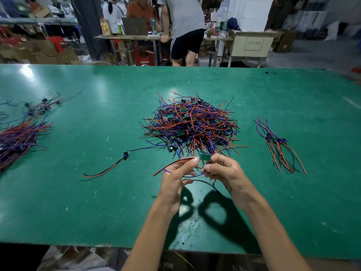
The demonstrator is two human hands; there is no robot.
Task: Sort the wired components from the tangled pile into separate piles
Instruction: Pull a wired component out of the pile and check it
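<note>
A tangled pile [192, 125] of red, blue and black wired components lies mid-table on the green table [97, 202]. Just in front of it, above the table, both hands hold one wired component [205, 157], a small green board with trailing wires. My left hand [176, 179] pinches its red and black wires, which run out to the left. My right hand [221, 170] pinches the board and its blue wire. A sorted bundle [279, 147] lies to the right. A large sorted heap [17, 139] sits at the left edge.
A single wired component [126, 155] lies on the table left of my hands. A smaller loose group of components [42, 107] lies at the far left. Behind the table's far edge stand a person [183, 26], benches, bottles and cardboard boxes.
</note>
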